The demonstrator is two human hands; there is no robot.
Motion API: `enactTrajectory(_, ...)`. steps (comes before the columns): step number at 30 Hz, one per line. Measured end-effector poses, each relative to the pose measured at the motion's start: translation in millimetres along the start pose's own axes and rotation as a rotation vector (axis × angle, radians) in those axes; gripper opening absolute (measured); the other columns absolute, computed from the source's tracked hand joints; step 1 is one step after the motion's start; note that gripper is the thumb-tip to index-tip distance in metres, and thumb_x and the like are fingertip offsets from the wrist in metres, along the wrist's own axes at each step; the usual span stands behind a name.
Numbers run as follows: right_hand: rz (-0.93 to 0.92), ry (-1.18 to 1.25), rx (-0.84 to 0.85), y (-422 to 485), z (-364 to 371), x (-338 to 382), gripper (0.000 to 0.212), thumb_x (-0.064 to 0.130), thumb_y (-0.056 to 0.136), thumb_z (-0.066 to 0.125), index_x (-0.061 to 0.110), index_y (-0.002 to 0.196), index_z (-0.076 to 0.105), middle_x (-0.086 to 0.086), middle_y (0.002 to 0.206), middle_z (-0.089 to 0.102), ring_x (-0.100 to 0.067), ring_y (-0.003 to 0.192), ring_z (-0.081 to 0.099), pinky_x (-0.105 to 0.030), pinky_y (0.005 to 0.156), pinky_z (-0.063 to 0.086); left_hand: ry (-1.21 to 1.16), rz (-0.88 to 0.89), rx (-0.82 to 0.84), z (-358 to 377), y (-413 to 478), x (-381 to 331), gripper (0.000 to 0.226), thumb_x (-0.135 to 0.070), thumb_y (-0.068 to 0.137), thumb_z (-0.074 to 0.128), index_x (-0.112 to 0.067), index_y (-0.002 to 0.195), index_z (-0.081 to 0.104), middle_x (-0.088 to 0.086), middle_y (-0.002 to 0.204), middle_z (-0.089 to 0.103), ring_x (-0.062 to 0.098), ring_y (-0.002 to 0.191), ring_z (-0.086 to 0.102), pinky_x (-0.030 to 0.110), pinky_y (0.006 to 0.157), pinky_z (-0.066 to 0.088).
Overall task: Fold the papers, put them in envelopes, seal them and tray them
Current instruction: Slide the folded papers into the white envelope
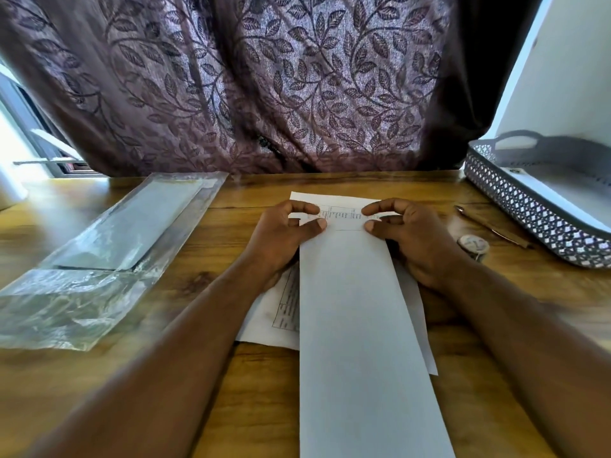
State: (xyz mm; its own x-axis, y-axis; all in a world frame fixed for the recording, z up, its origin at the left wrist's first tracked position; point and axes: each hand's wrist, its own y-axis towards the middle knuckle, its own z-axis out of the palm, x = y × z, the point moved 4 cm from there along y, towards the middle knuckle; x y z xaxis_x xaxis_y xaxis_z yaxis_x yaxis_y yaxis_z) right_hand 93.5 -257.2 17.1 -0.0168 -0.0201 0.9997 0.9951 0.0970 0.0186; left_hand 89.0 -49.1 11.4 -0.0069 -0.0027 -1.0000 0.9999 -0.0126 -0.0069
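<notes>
Taking the long folded paper (357,325) as the marker, it lies down the middle of the wooden counter (231,408), its blank side up, running from the near edge away toward the leaf-patterned curtain (264,77).

Well to the left of the paper lies a clear plastic packet (99,256) holding what look like envelopes, flat on the counter and angled away.

At the paper's left edge, near its far end, the left hand (281,239) rests with thumb and fingers (312,224) curled inward, pinching the fold's edge. Under the paper, poking out at its lower left, is a second printed sheet (277,312), skewed.

At the far end, a strip of printed table shows where the paper's layers overlap. The right hand (416,239) mirrors the left on the paper's right edge, its fingers bent and closed on the fold.

Right of the paper, just past the right hand, sits a small round object (472,244), too blurred to name, and a pen (489,226) beyond it. Farther right stands a grey lattice tray (529,206) with white envelopes (562,196) lying in it.
</notes>
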Motion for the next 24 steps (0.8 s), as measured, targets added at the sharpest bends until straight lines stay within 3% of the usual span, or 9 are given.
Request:
enactTrajectory(4, -0.003, -0.05, 0.01, 3, -1, -5, 0.014, 0.002, 0.091, 0.069, 0.008, 0.102, 0.075, -0.008, 0.101, 0.078, -0.028, 0.096, 0.075, -0.043, 0.083, 0.061, 0.053, 0.008, 0.047, 3, 0, -2, 0.017, -0.015, 0.089, 0.073, -0.007, 0.105, 0.073, 0.01, 0.106, 0.076, 0.03, 0.095, 0.074, 0.043, 0.082, 0.062)
enactTrajectory(9, -0.012, -0.07, -0.014, 4, 0, -5, 0.01, 0.003, 0.09, 0.071, 0.008, 0.097, 0.076, -0.008, 0.102, 0.078, -0.029, 0.098, 0.074, -0.045, 0.084, 0.062, 0.123, 0.01, 0.047, 5, -2, -3, 0.017, -0.014, 0.089, 0.073, -0.004, 0.104, 0.073, 0.007, 0.104, 0.077, 0.03, 0.094, 0.074, 0.047, 0.084, 0.061)
enactTrajectory(14, -0.146, -0.205, -0.038, 4, 2, -1, 0.007, 0.01, 0.084, 0.079, 0.012, 0.09, 0.076, -0.004, 0.093, 0.078, -0.021, 0.093, 0.073, -0.037, 0.083, 0.061, 0.14, 0.041, 0.053, 5, -3, -3, 0.01, -0.014, 0.088, 0.075, -0.008, 0.096, 0.073, 0.009, 0.099, 0.077, 0.031, 0.09, 0.074, 0.043, 0.078, 0.062)
enactTrajectory(19, -0.397, -0.649, -0.117, -3, 13, 12, 0.006, 0.026, 0.089, 0.075, 0.024, 0.093, 0.08, 0.014, 0.091, 0.076, 0.001, 0.082, 0.067, -0.009, 0.07, 0.044, 0.138, 0.055, 0.054, 7, -4, -5, 0.013, -0.014, 0.085, 0.078, -0.006, 0.094, 0.074, 0.016, 0.096, 0.076, 0.024, 0.078, 0.071, 0.036, 0.07, 0.059)
enactTrajectory(22, -0.529, -0.784, -0.1, -6, 27, 17, 0.01, 0.027, 0.09, 0.073, 0.022, 0.093, 0.081, 0.011, 0.09, 0.077, -0.003, 0.081, 0.067, -0.016, 0.072, 0.048, 0.131, 0.085, 0.067, 8, -5, -5, 0.016, -0.013, 0.083, 0.08, -0.003, 0.094, 0.075, 0.018, 0.098, 0.075, 0.036, 0.089, 0.073, 0.046, 0.081, 0.059)
enactTrajectory(24, -0.568, -0.851, -0.072, -6, 32, 17, 0.009, 0.027, 0.088, 0.075, 0.02, 0.091, 0.08, 0.009, 0.087, 0.077, -0.005, 0.078, 0.066, -0.014, 0.069, 0.046, 0.129, 0.091, 0.068, 9, -6, -5, 0.017, -0.012, 0.082, 0.08, -0.002, 0.094, 0.075, 0.017, 0.096, 0.076, 0.038, 0.091, 0.073, 0.047, 0.083, 0.06)
